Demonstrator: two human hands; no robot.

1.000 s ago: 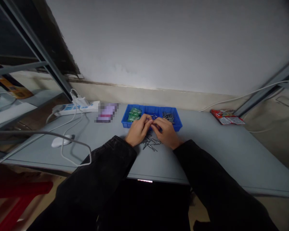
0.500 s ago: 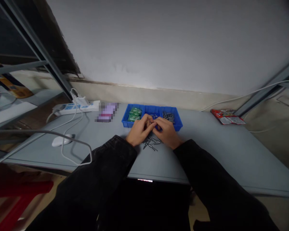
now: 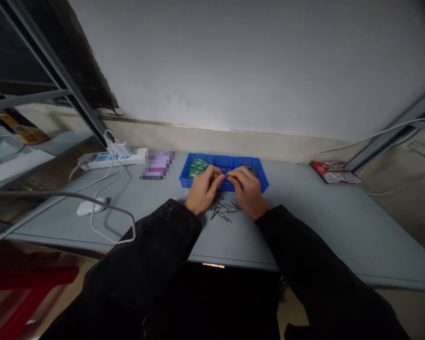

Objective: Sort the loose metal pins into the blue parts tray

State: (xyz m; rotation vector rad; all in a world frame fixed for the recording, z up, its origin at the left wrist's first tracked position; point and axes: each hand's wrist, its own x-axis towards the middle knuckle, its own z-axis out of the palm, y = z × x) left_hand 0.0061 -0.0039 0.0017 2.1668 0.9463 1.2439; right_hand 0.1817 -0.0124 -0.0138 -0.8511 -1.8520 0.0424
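My left hand (image 3: 203, 190) is closed in a pinch, thumb against fingertips, just in front of a blue three-part tray (image 3: 264, 182). Facing it, my right hand (image 3: 248, 191) also pinches, and a small thin metal piece shows at its fingertips. What the left fingers hold is too small to make out. Below and between both hands, several slim dark metal pieces (image 3: 222, 216) lie scattered on the table. Green packets (image 3: 197, 166) fill the tray's left compartment. Thin metal parts (image 3: 227, 169) lie in the middle one, and grey metal parts (image 3: 252, 170) in the right one, partly hidden by my right hand.
A white power strip (image 3: 123, 158) with plugs and cables stands at the back left, beside a blurred purple item (image 3: 158, 165). A white mouse-shaped object (image 3: 91, 206) and a looping cable (image 3: 131, 217) are nearer. A red packet (image 3: 335, 172) lies at the right by the metal frame.
My fingertips were bunched together and have drawn slightly apart. My right hand has shifted a little to the right, uncovering more of the loose metal pieces.
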